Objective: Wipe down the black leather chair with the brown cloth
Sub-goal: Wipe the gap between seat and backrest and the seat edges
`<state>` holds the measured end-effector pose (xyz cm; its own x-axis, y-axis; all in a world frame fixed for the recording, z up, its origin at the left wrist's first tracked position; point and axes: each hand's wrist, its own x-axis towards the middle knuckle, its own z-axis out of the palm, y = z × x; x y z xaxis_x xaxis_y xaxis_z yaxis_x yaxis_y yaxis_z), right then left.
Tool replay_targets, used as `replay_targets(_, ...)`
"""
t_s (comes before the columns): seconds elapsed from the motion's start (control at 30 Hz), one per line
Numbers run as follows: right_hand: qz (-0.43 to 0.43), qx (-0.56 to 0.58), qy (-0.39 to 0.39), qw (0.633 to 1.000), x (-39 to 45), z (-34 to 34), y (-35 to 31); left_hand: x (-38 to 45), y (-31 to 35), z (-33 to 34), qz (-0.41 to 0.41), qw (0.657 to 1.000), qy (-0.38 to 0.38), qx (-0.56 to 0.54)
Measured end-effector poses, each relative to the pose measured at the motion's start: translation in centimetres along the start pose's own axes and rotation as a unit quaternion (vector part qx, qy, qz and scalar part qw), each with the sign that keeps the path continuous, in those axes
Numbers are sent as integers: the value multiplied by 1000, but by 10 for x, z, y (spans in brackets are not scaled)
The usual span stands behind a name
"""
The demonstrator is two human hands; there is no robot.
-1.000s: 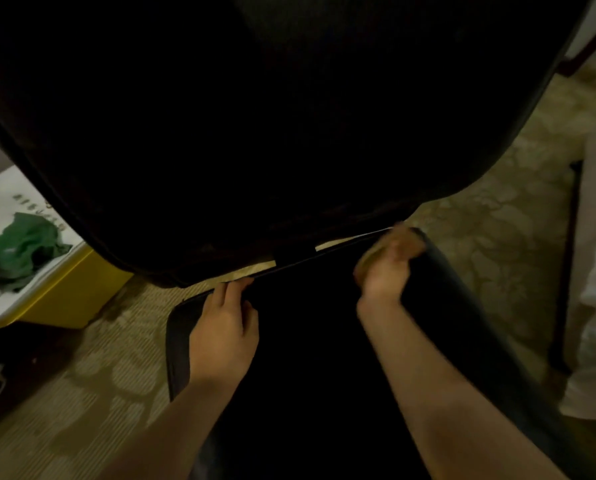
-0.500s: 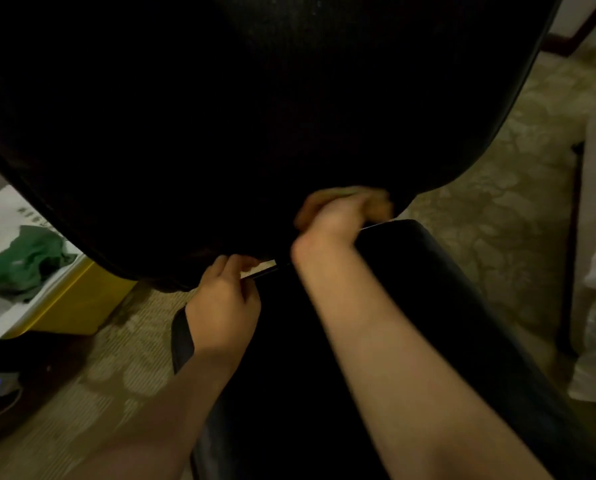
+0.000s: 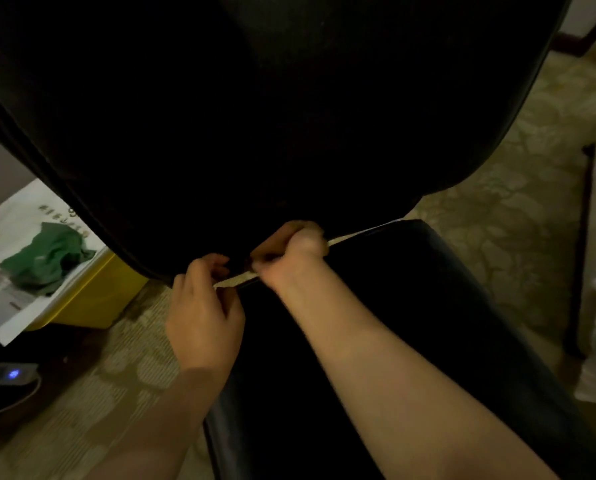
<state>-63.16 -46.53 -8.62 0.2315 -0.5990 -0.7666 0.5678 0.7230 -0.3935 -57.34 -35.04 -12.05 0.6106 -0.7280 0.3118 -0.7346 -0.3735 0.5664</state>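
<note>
The black leather chair fills the view: its backrest [image 3: 289,116] looms across the top and its seat [image 3: 428,323] runs down to the lower right. My right hand [image 3: 298,252] is closed on the brown cloth [image 3: 279,237], pressed into the gap where backrest meets seat; only a small brown edge of the cloth shows past my fingers. My left hand [image 3: 203,306] rests on the seat's rear left edge, fingers curled against the bottom rim of the backrest.
A yellow box [image 3: 92,299] topped with white paper and a green cloth [image 3: 47,258] sits on the patterned carpet to the left. A small device with a blue light [image 3: 14,374] lies at the far left. A dark thin leg [image 3: 580,254] and white fabric stand at the right.
My right hand with the cloth has slid leftwards along the gap under the backrest, from the seat's right rear corner to its middle. My left hand has stayed near the left end.
</note>
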Motion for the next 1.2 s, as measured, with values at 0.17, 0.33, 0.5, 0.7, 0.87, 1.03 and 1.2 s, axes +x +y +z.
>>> replay_targets(0.17, -93, 42, 53, 993, -26, -9, -69, 1, -1, -6, 43, 999, -2, -25)
replay_targets(0.33, 20, 27, -22, 999, -9, 10, 33, 6, -3, -22, 35, 999, 33, -13)
replay_targets(0.5, 142, 9, -133, 981, -5, 9, 85, 10, -9, -35, 55, 998, 16, -18)
replay_targets(0.7, -39, 43, -59, 997, 54, -55, -21, 19, -5, -26, 30, 997, 8, -66)
replay_targets(0.87, -128, -76, -53, 988, 72, -79, -49, 35, -3, -19, 58, 995, -17, -82)
replay_targets(1.03, -330, -628, 47, 703, 93, -100, 29, 38, 3, -8, 85, 989, -72, -95)
replay_targets(1.2, -392, -849, -41, 351, 67, -101, 104, 13, -9, 18, 52, 983, -171, -34)
